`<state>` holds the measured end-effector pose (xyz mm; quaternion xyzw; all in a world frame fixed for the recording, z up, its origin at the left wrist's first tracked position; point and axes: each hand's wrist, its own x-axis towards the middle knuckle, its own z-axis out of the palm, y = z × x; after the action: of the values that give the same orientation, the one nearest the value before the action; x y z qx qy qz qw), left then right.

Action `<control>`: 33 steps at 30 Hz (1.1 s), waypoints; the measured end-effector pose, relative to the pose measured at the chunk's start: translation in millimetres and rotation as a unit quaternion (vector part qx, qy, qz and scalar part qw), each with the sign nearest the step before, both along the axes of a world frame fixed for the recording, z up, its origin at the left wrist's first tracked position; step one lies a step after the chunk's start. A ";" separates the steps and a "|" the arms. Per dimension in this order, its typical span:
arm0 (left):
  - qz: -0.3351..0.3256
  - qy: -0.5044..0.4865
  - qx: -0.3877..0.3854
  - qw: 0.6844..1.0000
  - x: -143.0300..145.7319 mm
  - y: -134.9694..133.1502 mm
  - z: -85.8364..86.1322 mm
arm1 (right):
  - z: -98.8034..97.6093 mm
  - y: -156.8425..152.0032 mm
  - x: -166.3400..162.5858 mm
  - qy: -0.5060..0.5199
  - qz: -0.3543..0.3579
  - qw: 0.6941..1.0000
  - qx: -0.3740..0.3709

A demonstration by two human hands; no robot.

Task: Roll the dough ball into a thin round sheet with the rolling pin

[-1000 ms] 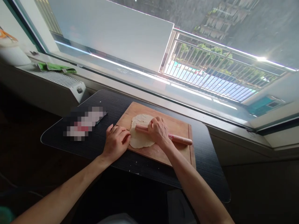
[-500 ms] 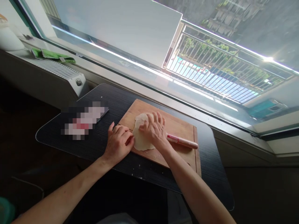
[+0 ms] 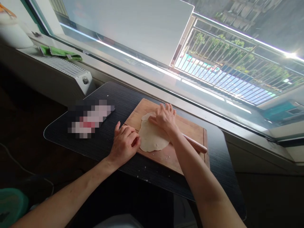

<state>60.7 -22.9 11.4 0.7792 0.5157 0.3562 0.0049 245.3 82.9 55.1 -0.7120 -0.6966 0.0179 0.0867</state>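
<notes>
A thin, uneven sheet of dough (image 3: 152, 137) lies on a wooden cutting board (image 3: 190, 124). My right hand (image 3: 166, 117) rests over a slim wooden rolling pin (image 3: 197, 145), its palm on the pin and its fingers bent over the far side. One end of the pin lies across the upper part of the dough; the other reaches the board's right side. At the dough's left edge is my left hand (image 3: 124, 143), with thumb and fingers curled together on the rim. Its fingertips are partly hidden.
The board sits on a black folding table (image 3: 128, 91) with small dough crumbs near its front edge. A blurred-out object (image 3: 92, 120) lies at left. Beyond are a radiator (image 3: 78, 74) with a green cloth (image 3: 61, 53), and a window. A teal container (image 3: 14, 205) stands low left.
My right hand has pushed the rolling pin away from me and turned it slightly, uncovering more dough. The left hand stays at the dough's edge. The whole view has shifted slightly.
</notes>
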 end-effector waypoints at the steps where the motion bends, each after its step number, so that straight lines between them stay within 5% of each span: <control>1: 0.001 0.000 -0.003 1.000 -0.1 -0.1 0.1 | 1.3 9.4 2.9 0.012 -0.039 0.999 -0.011; 4: 0.000 -0.001 -0.004 1.000 -0.4 -0.3 0.0 | 1.9 16.9 4.1 0.022 -0.060 0.998 0.021; 9: -0.005 -0.001 0.006 1.000 -0.4 -0.1 -1.1 | -3.0 -10.6 -9.0 0.006 0.099 0.991 0.088; 14: -0.007 -0.006 0.016 1.000 -0.3 1.3 -1.9 | 1.3 -2.2 -8.6 0.032 -0.006 0.999 0.027; 19: -0.009 -0.002 0.016 1.000 -0.4 0.4 -4.3 | -6.1 -18.6 -20.3 0.015 0.073 0.995 0.066; 23: -0.006 -0.004 0.005 1.000 -2.7 0.7 -0.7 | -1.1 0.8 -8.1 0.033 0.008 0.998 0.059; 28: 0.064 0.001 -0.046 0.997 2.0 28.8 21.3 | 10.1 4.7 21.2 0.065 -0.049 0.994 0.074; 33: 0.135 0.094 -0.170 0.972 17.9 70.3 38.4 | 0.5 -35.2 35.0 0.036 0.047 0.997 0.054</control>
<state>78.7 47.4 49.8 0.7203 0.6672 0.1853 0.0407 280.3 47.7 55.5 -0.6717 -0.7257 0.0103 0.1487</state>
